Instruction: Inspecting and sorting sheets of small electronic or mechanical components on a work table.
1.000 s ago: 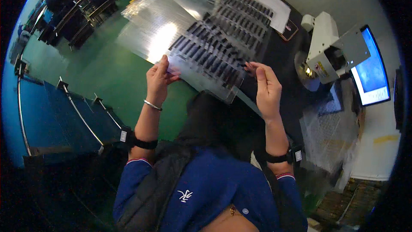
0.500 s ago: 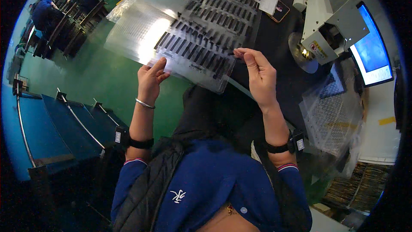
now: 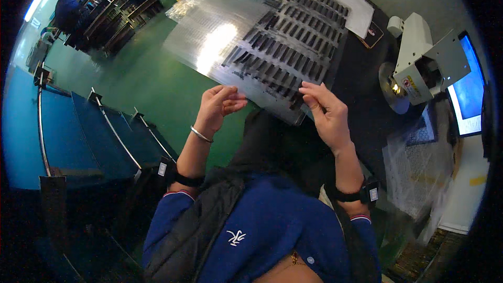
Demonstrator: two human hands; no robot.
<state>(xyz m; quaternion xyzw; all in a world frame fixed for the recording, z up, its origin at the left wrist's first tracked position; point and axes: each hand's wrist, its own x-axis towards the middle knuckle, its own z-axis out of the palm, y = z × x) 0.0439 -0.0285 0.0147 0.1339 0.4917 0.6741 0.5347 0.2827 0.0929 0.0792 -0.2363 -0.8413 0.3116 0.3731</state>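
Note:
A large clear plastic sheet (image 3: 250,79) with rows of dark strips (image 3: 293,47) lies over a dark table, its near edge sticking out toward me. Just off that near edge is my left hand (image 3: 216,109), with a silver bangle on its wrist. Its thumb and fingers are part bent and apart, with nothing seen between them. At the sheet's near right corner my right hand (image 3: 330,118) has its fingertips over the plastic. A small gap shows between its thumb and forefinger; whether they touch the sheet I cannot tell.
On the dark tabletop (image 3: 361,94) stand a pale machine (image 3: 414,73) with a round lit plate and a monitor (image 3: 465,89). A phone (image 3: 373,35) lies by white paper (image 3: 352,5). Clear bags (image 3: 419,167) sit at the right, blue panels (image 3: 68,131) at the left. Another person (image 3: 70,8) is far off.
My left hand has come away from the sheet's near edge, where it was pinching. The right hand's thumb and fingers have parted slightly. The whole view has shifted.

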